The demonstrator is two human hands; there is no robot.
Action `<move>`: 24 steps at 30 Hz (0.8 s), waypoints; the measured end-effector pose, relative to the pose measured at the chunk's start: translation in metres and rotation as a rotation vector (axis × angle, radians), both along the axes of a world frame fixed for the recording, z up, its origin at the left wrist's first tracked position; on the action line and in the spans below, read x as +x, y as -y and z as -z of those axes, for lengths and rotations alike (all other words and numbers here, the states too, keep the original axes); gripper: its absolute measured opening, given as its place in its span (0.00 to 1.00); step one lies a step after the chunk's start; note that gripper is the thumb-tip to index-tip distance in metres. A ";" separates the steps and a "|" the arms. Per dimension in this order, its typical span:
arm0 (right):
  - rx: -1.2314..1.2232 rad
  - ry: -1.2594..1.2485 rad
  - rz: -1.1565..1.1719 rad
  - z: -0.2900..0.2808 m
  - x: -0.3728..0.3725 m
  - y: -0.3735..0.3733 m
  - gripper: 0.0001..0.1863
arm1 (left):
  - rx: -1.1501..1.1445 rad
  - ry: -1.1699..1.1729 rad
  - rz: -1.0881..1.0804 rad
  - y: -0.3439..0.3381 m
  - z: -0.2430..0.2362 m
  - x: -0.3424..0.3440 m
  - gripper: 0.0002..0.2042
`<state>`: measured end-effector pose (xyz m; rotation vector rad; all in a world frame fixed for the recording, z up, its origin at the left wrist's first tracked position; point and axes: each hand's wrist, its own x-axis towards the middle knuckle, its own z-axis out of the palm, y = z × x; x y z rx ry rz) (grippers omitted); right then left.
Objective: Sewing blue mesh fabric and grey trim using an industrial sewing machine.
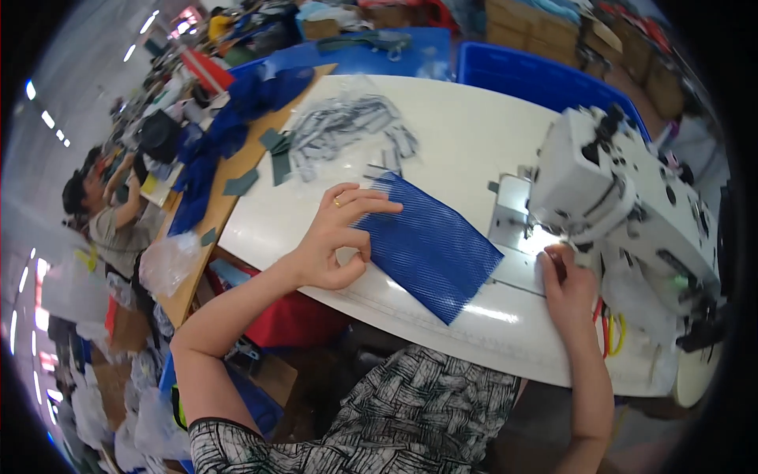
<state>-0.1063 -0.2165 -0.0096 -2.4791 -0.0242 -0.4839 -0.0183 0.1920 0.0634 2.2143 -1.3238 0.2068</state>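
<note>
While ribbed blue rectangle (pixel 430 249) lies flat | hands (pixel 326 241) (pixel 574 292) curled | glossy tabletop (pixel 466 126)

Count by kind. Sewing machines: one white sewing machine (pixel 632 178), right of frame. White tabletops: one white tabletop (pixel 466 130), centre. Blue mesh pieces: one blue mesh piece (pixel 434 249), centre. Wearer's hands: two, the left hand (pixel 318 243) at centre and the right hand (pixel 572 288) at centre right. Rings: one gold ring (pixel 338 202). Scissors: one pair of scissors (pixel 613 332), lower right, partly hidden. Dark green fabric pieces (pixel 241 183): at least four, upper left. Grey-and-white strips (pixel 355 126): one heap, upper centre; individual strips overlap and cannot be counted. Other people: at least two, one co-worker (pixel 118 225) at left and one person in yellow (pixel 219 27) at upper left.
</note>
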 end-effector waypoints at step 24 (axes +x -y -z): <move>0.021 0.150 -0.410 -0.020 -0.011 -0.018 0.06 | -0.086 -0.211 -0.115 0.116 0.048 -0.045 0.13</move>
